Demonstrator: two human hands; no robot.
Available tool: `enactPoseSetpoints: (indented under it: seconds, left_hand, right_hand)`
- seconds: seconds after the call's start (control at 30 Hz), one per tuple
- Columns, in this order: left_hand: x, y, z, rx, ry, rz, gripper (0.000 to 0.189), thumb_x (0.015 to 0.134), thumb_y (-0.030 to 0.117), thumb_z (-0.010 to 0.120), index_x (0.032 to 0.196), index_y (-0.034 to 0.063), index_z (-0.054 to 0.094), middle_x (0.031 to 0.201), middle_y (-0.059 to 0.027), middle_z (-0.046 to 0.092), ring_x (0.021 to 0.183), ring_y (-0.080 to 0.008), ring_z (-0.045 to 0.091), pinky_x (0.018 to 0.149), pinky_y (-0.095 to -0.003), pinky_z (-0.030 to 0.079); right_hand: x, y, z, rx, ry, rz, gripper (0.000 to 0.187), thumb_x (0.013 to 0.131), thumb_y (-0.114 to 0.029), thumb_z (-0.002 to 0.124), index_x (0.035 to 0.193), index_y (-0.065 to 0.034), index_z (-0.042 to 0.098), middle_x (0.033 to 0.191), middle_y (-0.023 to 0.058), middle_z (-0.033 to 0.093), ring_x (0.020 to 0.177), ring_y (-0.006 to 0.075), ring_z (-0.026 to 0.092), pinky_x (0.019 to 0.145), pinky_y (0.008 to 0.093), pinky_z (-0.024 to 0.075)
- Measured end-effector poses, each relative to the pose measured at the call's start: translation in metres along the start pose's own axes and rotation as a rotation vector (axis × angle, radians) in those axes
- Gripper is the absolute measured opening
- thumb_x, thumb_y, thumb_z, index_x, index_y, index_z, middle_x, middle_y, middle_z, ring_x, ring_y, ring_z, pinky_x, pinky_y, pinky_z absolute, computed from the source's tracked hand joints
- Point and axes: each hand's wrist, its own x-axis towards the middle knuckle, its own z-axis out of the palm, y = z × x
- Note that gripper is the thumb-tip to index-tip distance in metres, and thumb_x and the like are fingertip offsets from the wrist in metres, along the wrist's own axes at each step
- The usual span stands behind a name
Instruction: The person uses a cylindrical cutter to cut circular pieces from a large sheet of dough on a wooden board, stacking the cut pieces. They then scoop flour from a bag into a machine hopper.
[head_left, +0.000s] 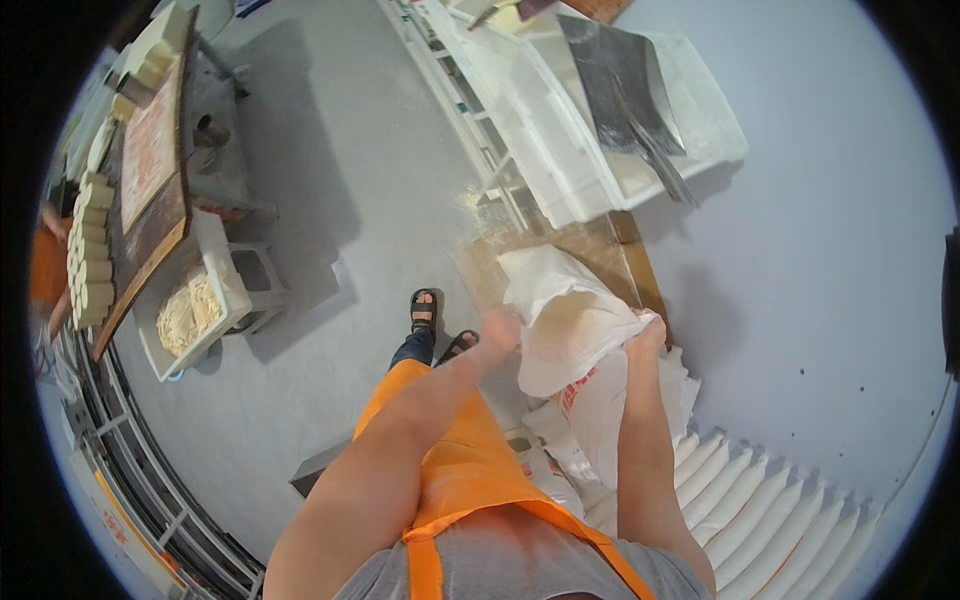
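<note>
An opened white woven sack (559, 360) is held up before me, its mouth wide and facing me. My left hand (501, 330) grips the left edge of the mouth, and my right hand (646, 330) grips the right edge. Pale inner surface shows through the opening; whether powder lies inside I cannot tell. Just below hangs or lies more white sacking (600, 420) with red print. Beyond the sack is a brown board or cardboard surface (592, 244) dusted with white powder.
White plastic tubs (562, 150) stand ahead, a metal scoop (626, 90) resting across one. Many stacked white sacks (750, 510) line the right. At left are a wooden worktable (154, 217) with dough pieces, a tub of dough (187, 311) on a stool, and a co-worker's arm (56, 225).
</note>
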Motion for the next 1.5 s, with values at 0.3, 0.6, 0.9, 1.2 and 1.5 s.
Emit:
enactPoseSetpoints:
  seconds: [0.3,0.6,0.9,1.2,1.5]
  left_hand:
    - [0.047,0.048,-0.140,-0.638,0.195,-0.139,0.017,0.098,0.001,0.056,0.091,0.0072,0.071,0.079,-0.0110,0.071,0.066,-0.0266,0.075,0.062,-0.0437,0.061]
    - [0.135,-0.026,-0.395,-1.166,0.173,-0.320,0.022,0.097,-0.002,0.045,0.091,0.0081,0.063,0.077,-0.0063,0.059,0.061,-0.0193,0.063,0.057,-0.0382,0.051]
    - [0.199,-0.152,-0.665,-1.070,0.382,-0.328,0.019,0.088,-0.009,0.052,0.090,0.0058,0.065,0.079,-0.0075,0.060,0.063,-0.0196,0.063,0.059,-0.0401,0.052]
    - [0.319,-0.300,-0.921,-1.136,0.798,-0.350,0.024,0.091,-0.005,0.046,0.090,0.0078,0.066,0.066,-0.0075,0.058,0.059,-0.0193,0.062,0.056,-0.0432,0.050]
    - [0.491,-0.431,-1.211,-1.104,1.104,-0.315,0.016,0.095,-0.001,0.050,0.093,0.0037,0.065,0.073,-0.0040,0.056,0.063,-0.0190,0.060,0.058,-0.0381,0.050]
  right_hand:
    - [-0.094,-0.005,0.199,-0.283,-0.224,-0.161,0.029,0.094,-0.014,0.053,0.066,-0.0168,0.047,0.066,0.0016,0.044,0.064,0.0189,0.044,0.063,0.0381,0.0367]
    - [-0.151,0.090,0.462,-0.274,-0.252,-0.152,0.020,0.096,-0.017,0.051,0.076,-0.0151,0.053,0.081,0.0020,0.055,0.077,0.0238,0.061,0.080,0.0417,0.0573]
    - [-0.189,0.177,0.764,-0.350,-0.489,0.007,0.021,0.090,-0.013,0.049,0.070,-0.0167,0.049,0.076,0.0010,0.051,0.076,0.0217,0.059,0.075,0.0411,0.0549]
    - [-0.237,0.271,1.146,-0.293,-0.675,0.112,0.027,0.097,-0.014,0.050,0.071,-0.0153,0.054,0.069,-0.0025,0.044,0.067,0.0139,0.045,0.065,0.0321,0.0357]
    - [-0.226,0.351,1.581,-0.299,-1.015,0.036,0.023,0.091,-0.013,0.052,0.068,-0.0131,0.053,0.068,0.0013,0.049,0.065,0.0172,0.048,0.065,0.0330,0.0378]
